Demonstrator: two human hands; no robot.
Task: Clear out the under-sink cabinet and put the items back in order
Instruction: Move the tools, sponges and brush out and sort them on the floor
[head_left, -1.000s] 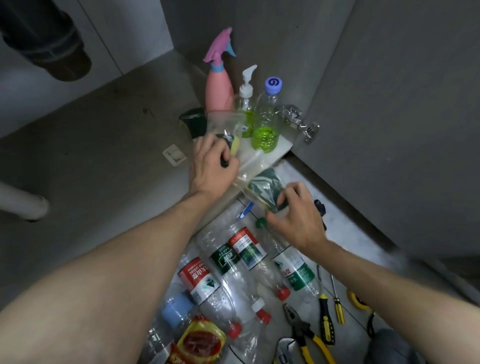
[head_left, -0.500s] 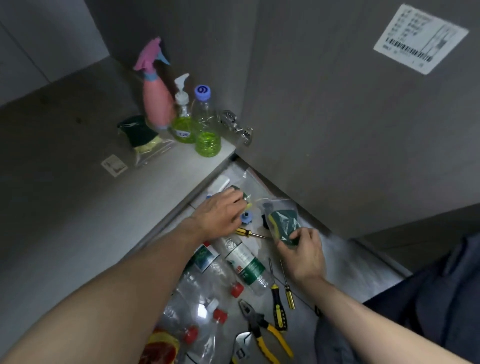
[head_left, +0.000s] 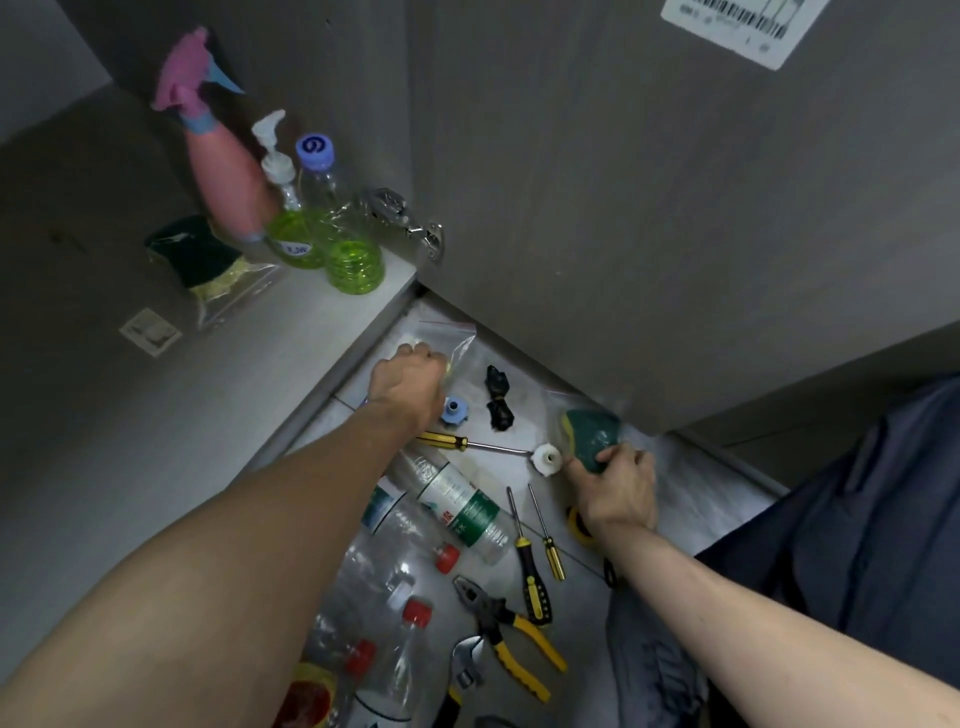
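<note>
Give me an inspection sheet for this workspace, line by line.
Surface: grey cabinet floor; tiled floor below.
Job's things: pink spray bottle, pump bottle, green-liquid bottle and bagged sponge inside cabinet.
Clutter: empty bottles, screwdrivers, pliers on tiles.
Grippers: left hand grips a clear bag; right hand holds a green sponge.
Cables: nothing seen.
Surroundings: open cabinet door.
</note>
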